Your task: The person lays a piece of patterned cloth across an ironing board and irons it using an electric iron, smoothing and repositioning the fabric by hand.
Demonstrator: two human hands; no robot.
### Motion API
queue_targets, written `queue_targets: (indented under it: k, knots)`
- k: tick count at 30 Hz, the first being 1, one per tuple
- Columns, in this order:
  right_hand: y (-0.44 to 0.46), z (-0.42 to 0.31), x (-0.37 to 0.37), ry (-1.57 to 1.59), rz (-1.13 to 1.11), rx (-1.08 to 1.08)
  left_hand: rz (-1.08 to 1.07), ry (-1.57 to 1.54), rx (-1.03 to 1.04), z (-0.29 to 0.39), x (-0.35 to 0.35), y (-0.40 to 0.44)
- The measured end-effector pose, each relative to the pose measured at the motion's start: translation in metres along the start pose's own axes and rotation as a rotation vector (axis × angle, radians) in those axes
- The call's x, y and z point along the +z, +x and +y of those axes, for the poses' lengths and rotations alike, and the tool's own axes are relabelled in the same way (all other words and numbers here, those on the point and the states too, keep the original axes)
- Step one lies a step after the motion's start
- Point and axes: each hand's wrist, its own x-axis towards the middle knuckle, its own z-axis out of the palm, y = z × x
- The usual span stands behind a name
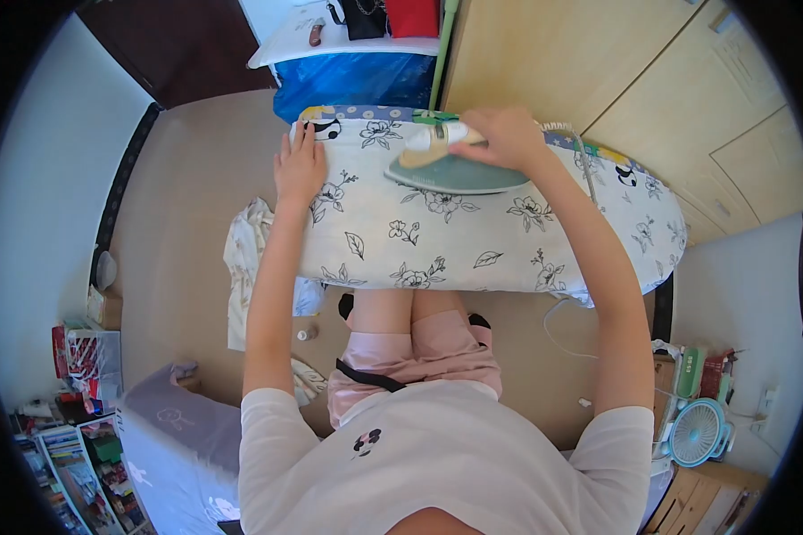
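My right hand (503,138) is wrapped round the handle of a clothes iron (455,176) with a grey-green base and a cream and white body. The iron's soleplate rests on a white cloth (455,250) printed with black line flowers and leaves, its tip pointing left. This cloth lies spread over an ironing board (379,113) with a blue, panda-patterned cover. At the cloth's left end my left hand (302,167) lies flat, fingers stretched out towards the far edge. The iron's cord (586,165) runs off to the right behind my right arm.
Part of a pale cloth (245,259) hangs left of the board. A small bottle (307,333) stands on the floor. Beyond the board are a blue bag (357,80) and wooden cabinets (580,62). A small blue fan (696,432) stands at lower right, a bookshelf (85,464) at lower left.
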Motion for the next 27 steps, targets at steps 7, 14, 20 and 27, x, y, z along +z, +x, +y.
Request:
queue_targets:
  k: [7,14,20,27]
  knots:
    - [0.001,0.007,-0.001,-0.071,-0.049,0.034,-0.013,0.023,-0.015,0.003,-0.003,0.000]
    - [0.001,0.046,-0.034,0.248,-0.145,0.802,0.002,-0.011,-0.029,0.003,0.002,0.000]
    - [-0.037,0.066,-0.076,1.029,-0.073,1.105,-0.001,0.008,-0.038,0.003,0.003,0.002]
    - [-0.050,0.038,-0.049,1.417,-0.073,1.126,0.014,0.023,-0.037,0.004,0.002,0.000]
